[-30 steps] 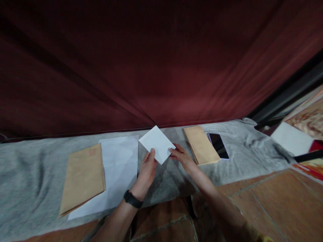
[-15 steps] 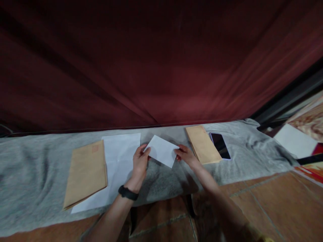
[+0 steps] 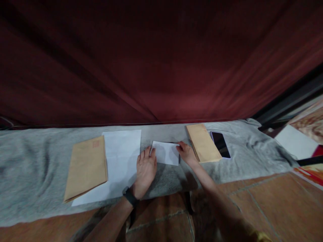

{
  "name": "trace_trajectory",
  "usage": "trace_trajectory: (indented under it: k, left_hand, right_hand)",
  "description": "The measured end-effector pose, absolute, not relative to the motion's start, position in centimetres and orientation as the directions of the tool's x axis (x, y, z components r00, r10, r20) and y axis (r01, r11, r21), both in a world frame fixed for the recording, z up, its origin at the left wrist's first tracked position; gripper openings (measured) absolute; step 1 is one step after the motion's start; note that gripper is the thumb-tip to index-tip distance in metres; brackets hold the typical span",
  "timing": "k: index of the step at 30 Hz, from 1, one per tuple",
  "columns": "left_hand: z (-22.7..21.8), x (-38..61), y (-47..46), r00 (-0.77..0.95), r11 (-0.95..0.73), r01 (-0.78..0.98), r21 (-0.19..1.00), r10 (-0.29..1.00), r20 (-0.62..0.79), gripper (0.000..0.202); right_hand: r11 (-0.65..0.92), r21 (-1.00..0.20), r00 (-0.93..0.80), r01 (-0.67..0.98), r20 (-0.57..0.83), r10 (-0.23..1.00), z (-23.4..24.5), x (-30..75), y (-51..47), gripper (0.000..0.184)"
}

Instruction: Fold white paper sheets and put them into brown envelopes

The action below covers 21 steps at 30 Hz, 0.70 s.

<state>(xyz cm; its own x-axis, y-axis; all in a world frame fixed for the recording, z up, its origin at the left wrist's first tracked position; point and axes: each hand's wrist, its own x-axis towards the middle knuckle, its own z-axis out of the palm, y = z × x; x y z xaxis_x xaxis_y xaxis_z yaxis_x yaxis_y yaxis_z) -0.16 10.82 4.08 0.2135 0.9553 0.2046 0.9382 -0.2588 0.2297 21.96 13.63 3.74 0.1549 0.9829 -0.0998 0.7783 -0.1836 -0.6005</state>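
Observation:
A small folded sheet of white paper (image 3: 165, 153) lies low over the grey cloth, between my two hands. My left hand (image 3: 146, 168), palm down with a black watch on the wrist, has its fingers stretched out and slightly apart. The thumb side touches the paper's left edge. At the right edge, my right hand (image 3: 186, 154) pinches the paper near its upper corner. To the left are brown envelopes (image 3: 87, 168) resting on a large white sheet (image 3: 123, 151). A second stack of brown envelopes (image 3: 204, 143) sits just right of my right hand.
A phone (image 3: 220, 144) with a dark screen lies partly beneath the right envelope stack. The grey cloth (image 3: 242, 151) covers a long, narrow surface. Behind it hangs a dark red curtain (image 3: 161, 84); tiled floor (image 3: 272, 198) shows in front.
The folded paper has turned level and come down nearer the cloth. My left hand has rolled palm down, its fingers straightening at the paper's edge. My right hand keeps its pinch.

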Motion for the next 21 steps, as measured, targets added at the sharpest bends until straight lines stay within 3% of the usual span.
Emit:
trace_trajectory:
  k: [6, 10, 14, 17, 21]
  left_hand:
    - [2.8, 1.6, 9.1, 0.595, -0.639, 0.751, 0.164, 0.763, 0.252, 0.049]
    - [2.3, 2.3, 7.7, 0.633, -0.662, 0.726, 0.186, 0.749, 0.194, 0.059]
    - [2.1, 2.5, 7.2, 0.621, -0.646, 0.74, 0.189, 0.763, 0.178, 0.066]
    - [2.1, 2.8, 7.1, 0.61, -0.633, 0.751, 0.188, 0.774, 0.171, 0.067]
    - [2.2, 3.2, 6.9, 0.632, -0.641, 0.744, 0.189, 0.766, 0.114, 0.058]
  right_hand:
    - [-0.168, -0.51, 0.144, 0.843, -0.086, 0.986, 3.6, 21.0, 13.8, 0.025]
    - [-0.144, -0.46, 0.141, 0.876, -0.04, 0.989, 3.2, 20.6, 13.8, 0.027]
    - [-0.046, -0.423, 0.104, 0.905, 0.115, 0.988, 3.3, 20.3, 13.4, 0.033]
    - [0.067, -0.505, 0.064, 0.86, 0.237, 0.969, 3.4, 19.4, 12.7, 0.036]
    - [0.183, -0.762, -0.037, 0.621, 0.204, 0.978, 2.3, 17.3, 11.1, 0.038]
